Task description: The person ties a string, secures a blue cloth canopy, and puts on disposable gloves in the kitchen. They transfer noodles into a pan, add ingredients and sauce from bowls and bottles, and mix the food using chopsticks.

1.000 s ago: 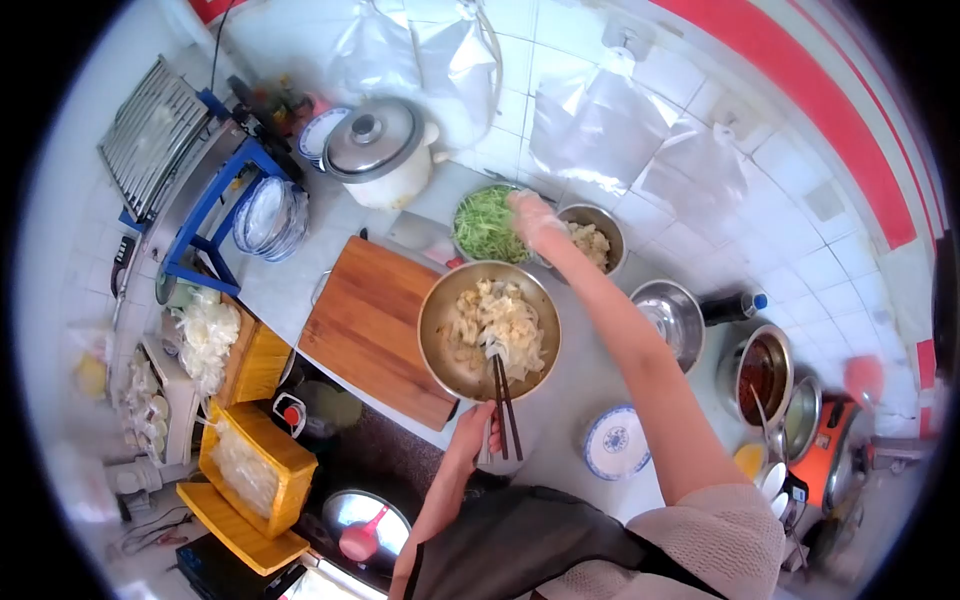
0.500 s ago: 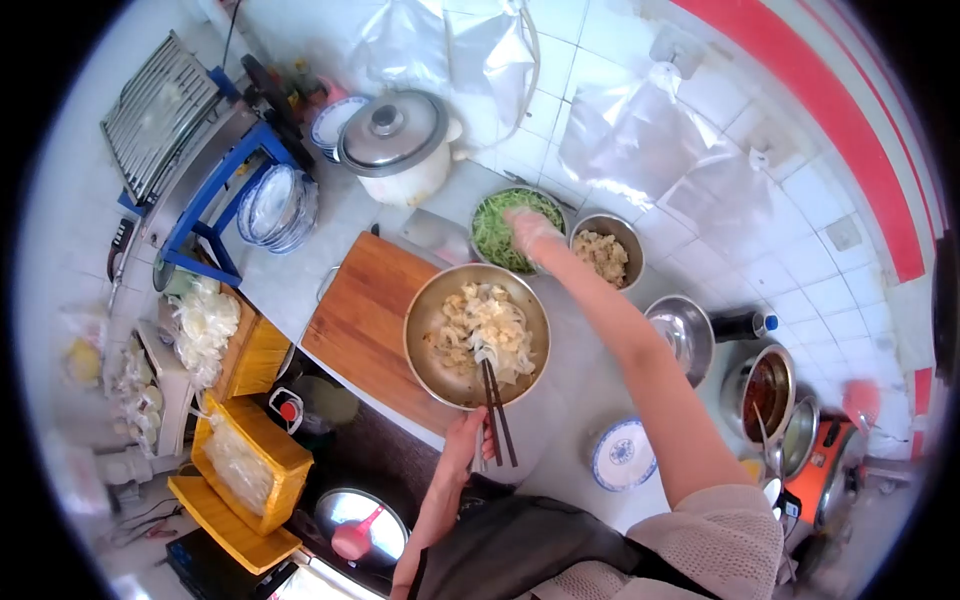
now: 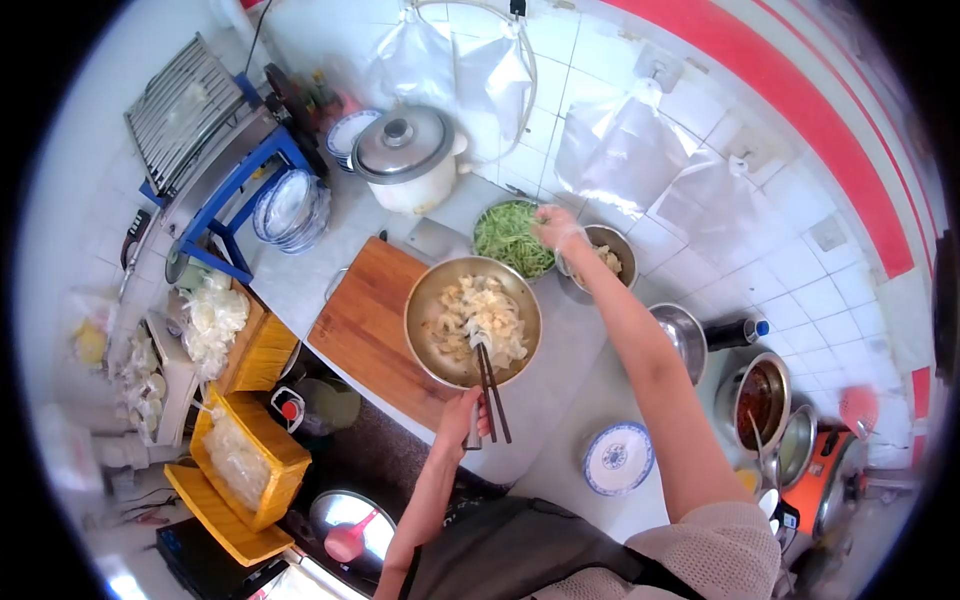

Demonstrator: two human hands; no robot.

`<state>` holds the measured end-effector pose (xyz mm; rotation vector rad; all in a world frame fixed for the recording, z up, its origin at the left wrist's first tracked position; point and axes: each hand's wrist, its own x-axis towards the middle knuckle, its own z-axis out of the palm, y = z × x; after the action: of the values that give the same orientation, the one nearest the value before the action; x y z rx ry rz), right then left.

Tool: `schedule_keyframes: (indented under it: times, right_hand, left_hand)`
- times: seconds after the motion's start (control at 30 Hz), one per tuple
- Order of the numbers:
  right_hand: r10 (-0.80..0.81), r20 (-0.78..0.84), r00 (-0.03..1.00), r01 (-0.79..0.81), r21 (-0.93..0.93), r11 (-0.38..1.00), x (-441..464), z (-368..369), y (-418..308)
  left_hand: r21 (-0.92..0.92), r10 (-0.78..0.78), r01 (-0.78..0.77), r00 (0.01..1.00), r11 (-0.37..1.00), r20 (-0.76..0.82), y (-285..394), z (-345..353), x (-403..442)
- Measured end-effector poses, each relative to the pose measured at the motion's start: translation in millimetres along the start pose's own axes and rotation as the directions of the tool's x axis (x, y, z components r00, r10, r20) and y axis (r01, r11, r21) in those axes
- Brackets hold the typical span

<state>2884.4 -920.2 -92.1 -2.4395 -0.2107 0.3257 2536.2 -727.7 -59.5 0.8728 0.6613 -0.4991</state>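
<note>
My left hand (image 3: 463, 417) is wrapped round the handle of a metal pan (image 3: 425, 350), which holds pale sliced food (image 3: 487, 318). Dark chopsticks (image 3: 492, 395) lean in the pan, their tips in the food, beside that hand. At the right edge of a bowl of shredded greens (image 3: 512, 238) is my right hand (image 3: 557, 229), in a clear plastic glove. Its fingers look pressed together over some green shreds, partly hidden. Just behind its wrist stands a metal bowl of pale chunks (image 3: 605, 256).
A wooden cutting board (image 3: 365, 325) lies left of the pan, with a cleaver (image 3: 438, 240) behind it. A lidded pot (image 3: 405, 165) stands at the back. To the right are a white-blue plate (image 3: 618, 459), an empty metal bowl (image 3: 682, 338) and a pot of red sauce (image 3: 757, 400).
My right hand has moved from over the middle of the greens to their right edge. The left hand keeps its hold on the pan handle. The camera view has shifted slightly.
</note>
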Motion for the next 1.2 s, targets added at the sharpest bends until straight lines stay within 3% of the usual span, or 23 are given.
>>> schedule_keyframes:
  times: [0.1, 0.2, 0.27, 0.3, 0.37, 0.4, 0.47, 0.57, 0.63, 0.7, 0.73, 0.77, 0.83, 0.87, 0.93, 0.97, 1.0, 1.03, 1.07, 1.1, 1.13, 1.17, 1.2]
  right_hand:
    - [-0.025, -0.079, 0.997, 0.035, 0.128, 0.991, -32, -16, -27]
    - [-0.065, 0.028, 0.998, 0.057, 0.212, 0.975, -89, -35, -72]
    - [-0.371, 0.169, 0.913, 0.401, -0.201, 0.894, -128, -34, -83]
    - [-0.365, 0.158, 0.918, 0.392, -0.205, 0.897, -146, -41, -83]
    - [-0.235, 0.315, 0.919, 0.334, -0.308, 0.891, -179, -57, -83]
    - [-0.226, 0.300, 0.927, 0.320, -0.314, 0.894, -200, -71, -84]
    - [-0.201, -0.043, 0.979, 0.189, -0.192, 0.963, -250, -102, -73]
    - [-0.188, -0.059, 0.980, 0.156, -0.348, 0.924, -321, -100, -17]
    - [-0.288, -0.374, 0.882, 0.190, -0.278, 0.942, -383, -107, 24]
    - [-0.074, -0.588, 0.805, 0.080, -0.017, 0.997, -456, -116, 60]
    - [0.141, -0.675, 0.724, 0.005, 0.209, 0.978, -497, -108, 77]
    - [0.330, -0.695, 0.639, -0.029, 0.407, 0.913, -535, -95, 98]
    - [0.490, -0.628, 0.604, -0.284, 0.405, 0.869, -607, -93, 97]
    - [0.470, -0.646, 0.601, -0.232, 0.423, 0.876, -637, -64, 129]
    - [0.544, -0.516, 0.662, -0.179, 0.597, 0.782, -666, -29, 149]
    - [0.560, -0.416, 0.716, -0.159, 0.684, 0.712, -669, -22, 139]
    - [0.505, -0.361, 0.784, -0.153, 0.675, 0.721, -662, -14, 132]
    - [0.492, -0.309, 0.814, -0.132, 0.725, 0.676, -653, -7, 125]
    - [0.482, -0.260, 0.837, -0.119, 0.773, 0.624, -641, -2, 118]
    - [0.439, -0.214, 0.873, -0.127, 0.768, 0.628, -626, 2, 113]
    - [0.338, -0.231, 0.912, -0.099, 0.677, 0.729, -609, 6, 106]
    - [0.229, -0.243, 0.943, -0.050, 0.574, 0.817, -594, 10, 94]
    - [0.134, -0.196, 0.972, -0.010, 0.530, 0.848, -581, 3, 69]
  left_hand:
    - [-0.010, 0.001, -0.001, 1.000, 1.000, 0.010, -5, 1, -1]
    - [0.022, 0.015, -0.016, 0.999, 1.000, 0.037, -7, 9, -6]
    - [0.025, -0.011, 0.009, 0.998, 1.000, 0.066, -12, 15, -9]
    - [0.027, -0.033, 0.030, 0.996, 0.999, 0.082, -15, 18, -12]
    - [0.061, -0.044, 0.036, 0.990, 0.998, 0.133, -22, 32, -22]
    - [0.082, -0.059, 0.046, 0.983, 0.996, 0.173, -26, 40, -27]
    - [0.133, -0.101, 0.073, 0.972, 0.988, 0.212, -36, 58, -36]
    - [0.238, -0.193, 0.122, 0.934, 0.964, 0.300, -62, 87, -40]
    - [0.269, -0.312, 0.221, 0.875, 0.938, 0.370, -79, 111, -30]
    - [0.304, -0.349, 0.231, 0.836, 0.924, 0.423, -101, 138, -12]
    - [0.316, -0.374, 0.248, 0.811, 0.916, 0.450, -115, 149, 1]
    - [0.323, -0.398, 0.266, 0.789, 0.908, 0.469, -129, 159, 12]
    - [0.300, -0.438, 0.326, 0.757, 0.896, 0.486, -150, 183, 37]
    - [0.299, -0.406, 0.293, 0.792, 0.908, 0.457, -159, 198, 42]
    - [0.251, -0.348, 0.261, 0.836, 0.932, 0.424, -178, 219, 62]
    - [0.199, -0.373, 0.316, 0.783, 0.928, 0.497, -198, 216, 96]
    - [0.217, -0.435, 0.377, 0.771, 0.900, 0.465, -197, 223, 100]
    - [0.291, -0.395, 0.299, 0.843, 0.909, 0.365, -184, 232, 77]
    - [0.342, -0.332, 0.195, 0.851, 0.919, 0.407, -188, 227, 84]
    - [0.399, -0.288, 0.100, 0.849, 0.911, 0.444, -195, 218, 92]
    - [0.358, -0.247, 0.091, 0.873, 0.929, 0.421, -191, 207, 96]
    - [0.610, -0.128, -0.116, 0.931, 0.784, 0.342, -188, 194, 97]
    - [0.816, 0.009, -0.249, 0.958, 0.522, 0.286, -183, 179, 99]
